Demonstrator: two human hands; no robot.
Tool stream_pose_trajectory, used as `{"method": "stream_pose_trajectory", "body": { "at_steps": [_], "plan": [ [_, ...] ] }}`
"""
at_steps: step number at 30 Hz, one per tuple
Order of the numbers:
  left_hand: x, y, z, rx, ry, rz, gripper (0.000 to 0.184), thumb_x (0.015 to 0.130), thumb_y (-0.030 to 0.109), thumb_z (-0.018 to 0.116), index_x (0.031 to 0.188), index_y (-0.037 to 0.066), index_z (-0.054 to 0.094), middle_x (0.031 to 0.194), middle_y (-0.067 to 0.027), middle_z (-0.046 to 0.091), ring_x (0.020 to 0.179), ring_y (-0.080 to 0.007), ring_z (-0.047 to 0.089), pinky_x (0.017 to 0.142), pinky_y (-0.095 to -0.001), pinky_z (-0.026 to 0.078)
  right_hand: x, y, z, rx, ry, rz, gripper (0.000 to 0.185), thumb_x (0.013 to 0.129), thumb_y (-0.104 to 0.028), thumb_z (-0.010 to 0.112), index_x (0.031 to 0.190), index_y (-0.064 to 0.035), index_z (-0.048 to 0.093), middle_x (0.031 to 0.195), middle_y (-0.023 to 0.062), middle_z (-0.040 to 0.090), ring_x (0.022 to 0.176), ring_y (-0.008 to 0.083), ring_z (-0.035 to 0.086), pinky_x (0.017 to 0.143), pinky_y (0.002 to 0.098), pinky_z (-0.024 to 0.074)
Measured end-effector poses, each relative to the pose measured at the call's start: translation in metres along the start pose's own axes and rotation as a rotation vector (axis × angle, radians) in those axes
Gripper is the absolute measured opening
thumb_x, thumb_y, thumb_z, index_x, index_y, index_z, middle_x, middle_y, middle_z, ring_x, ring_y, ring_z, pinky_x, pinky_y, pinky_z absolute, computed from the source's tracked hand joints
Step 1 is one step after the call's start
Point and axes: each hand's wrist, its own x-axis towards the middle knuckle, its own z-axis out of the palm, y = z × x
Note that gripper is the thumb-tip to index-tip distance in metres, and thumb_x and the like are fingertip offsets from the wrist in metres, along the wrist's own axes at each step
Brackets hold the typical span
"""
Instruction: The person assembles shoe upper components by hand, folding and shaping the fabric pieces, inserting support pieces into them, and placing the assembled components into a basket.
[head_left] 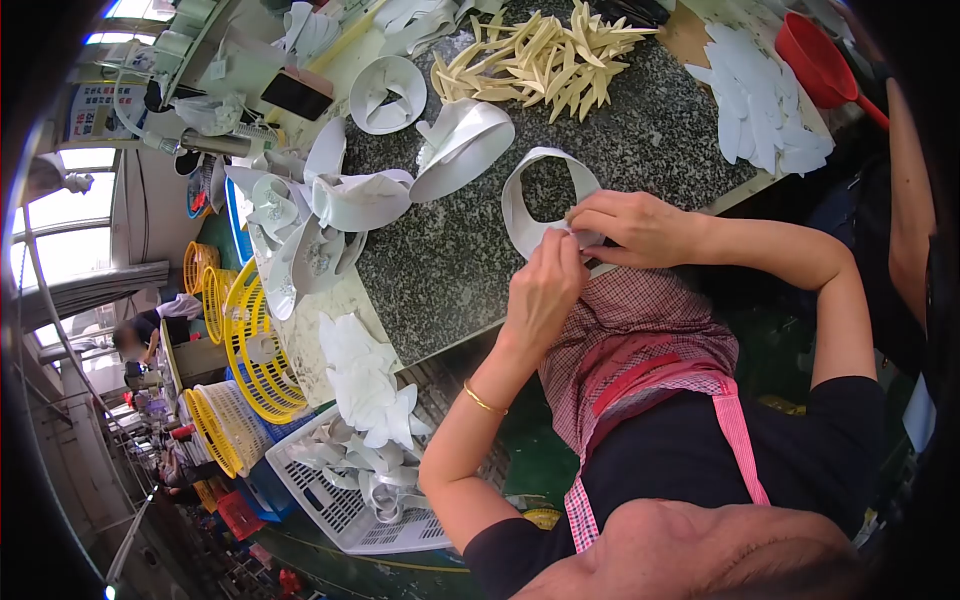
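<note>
"Where's the bendy, round white band [514,205]?"
"By the speckled stone tabletop's [440,270] near edge. Left hand [548,280] and right hand [632,225] pinch it, hiding its near side."
"Count things!"
"One band held, one black phone [297,93], one red plastic scoop [815,62]."
"Words?"
"Wall sign [106,112], too small."

A workshop, with a speckled workbench [430,280] and yellow baskets [268,378].

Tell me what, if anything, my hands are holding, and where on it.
A white ring-shaped band: your left hand and right hand both pinch it at the side nearest your body, fingertips close together.
</note>
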Motion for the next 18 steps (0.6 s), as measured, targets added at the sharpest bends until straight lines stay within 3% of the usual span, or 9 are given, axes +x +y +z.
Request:
{"method": "stream_pose_trajectory", "body": {
  "at_steps": [1, 5, 7, 9, 11, 15, 17, 18],
  "plan": [
    [0.002, -0.001, 0.0, -0.034, 0.039, -0.031, 0.021, 0.081, 0.007, 0.069, 0.096, 0.003, 0.055, 0.094, -0.0092, 0.062, 0.072, -0.0265, 0.067, 0.06, -0.0374, 0.055, 0.001, 0.0, 0.001, 0.005, -0.033, 0.033, 0.029, 0.086, -0.02, 0.07, 0.103, 0.0017, 0.062, 0.102, 0.0121, 0.064, 0.1, 0.0303, 0.062, 0.088, 0.0381, 0.0529],
    [0.011, -0.018, -0.002, -0.113, -0.007, -0.099, 0.02, 0.082, 0.006, 0.069, 0.098, 0.004, 0.056, 0.085, -0.0102, 0.064, 0.074, -0.0272, 0.067, 0.062, -0.0386, 0.054, 0.006, 0.006, 0.003, 0.011, -0.063, 0.004, 0.03, 0.085, -0.019, 0.071, 0.105, 0.0015, 0.061, 0.101, 0.0128, 0.064, 0.097, 0.031, 0.063, 0.086, 0.0397, 0.0526],
    [0.013, -0.019, -0.004, -0.12, 0.015, -0.074, 0.022, 0.082, 0.007, 0.071, 0.1, 0.005, 0.057, 0.085, -0.0096, 0.066, 0.076, -0.0268, 0.068, 0.064, -0.0387, 0.054, 0.009, 0.012, 0.005, 0.101, -0.122, 0.155, 0.024, 0.083, -0.013, 0.069, 0.101, 0.0009, 0.059, 0.097, 0.0142, 0.064, 0.092, 0.0325, 0.063, 0.082, 0.043, 0.0521],
    [0.016, -0.023, -0.008, -0.123, 0.04, -0.048, 0.025, 0.081, 0.008, 0.072, 0.101, 0.005, 0.058, 0.086, -0.009, 0.068, 0.078, -0.0265, 0.068, 0.065, -0.0387, 0.055, 0.011, 0.008, 0.007, 0.036, -0.104, 0.139, 0.021, 0.082, -0.009, 0.067, 0.098, 0.0008, 0.058, 0.094, 0.0148, 0.063, 0.09, 0.0329, 0.063, 0.08, 0.0437, 0.052],
    [0.014, -0.026, -0.013, -0.373, 0.074, -0.108, 0.033, 0.079, 0.012, 0.077, 0.106, 0.007, 0.06, 0.089, -0.0078, 0.07, 0.08, -0.026, 0.069, 0.069, -0.0382, 0.055, 0.015, 0.004, 0.009, -0.018, -0.092, 0.129, 0.018, 0.081, -0.005, 0.065, 0.095, 0.0007, 0.056, 0.091, 0.0153, 0.062, 0.087, 0.0333, 0.064, 0.078, 0.0444, 0.0518],
    [0.017, -0.017, -0.016, -0.285, 0.024, -0.195, 0.04, 0.075, 0.016, 0.081, 0.11, 0.009, 0.063, 0.087, -0.0062, 0.07, 0.081, -0.026, 0.069, 0.071, -0.038, 0.055, 0.022, 0.001, 0.002, -0.012, -0.124, 0.197, 0.02, 0.077, -0.001, 0.063, 0.094, 0.0009, 0.053, 0.088, 0.0153, 0.06, 0.089, 0.0336, 0.063, 0.077, 0.0433, 0.0521],
    [0.014, -0.014, -0.015, -0.293, 0.039, -0.214, 0.032, 0.077, 0.016, 0.08, 0.106, 0.009, 0.066, 0.088, -0.0065, 0.07, 0.082, -0.0255, 0.069, 0.069, -0.0371, 0.055, 0.014, 0.005, 0.004, 0.025, -0.118, 0.198, 0.021, 0.076, -0.001, 0.062, 0.095, 0.0012, 0.053, 0.088, 0.0152, 0.059, 0.09, 0.0335, 0.062, 0.077, 0.0426, 0.0523],
    [0.011, -0.013, -0.013, -0.295, 0.038, -0.218, 0.032, 0.077, 0.016, 0.08, 0.106, 0.009, 0.066, 0.088, -0.0065, 0.07, 0.082, -0.0255, 0.069, 0.069, -0.0371, 0.055, 0.007, 0.007, 0.005, -0.006, -0.111, 0.101, 0.021, 0.077, -0.002, 0.062, 0.095, 0.0008, 0.054, 0.091, 0.0148, 0.061, 0.094, 0.0317, 0.063, 0.079, 0.0419, 0.0525]
  ]
}}
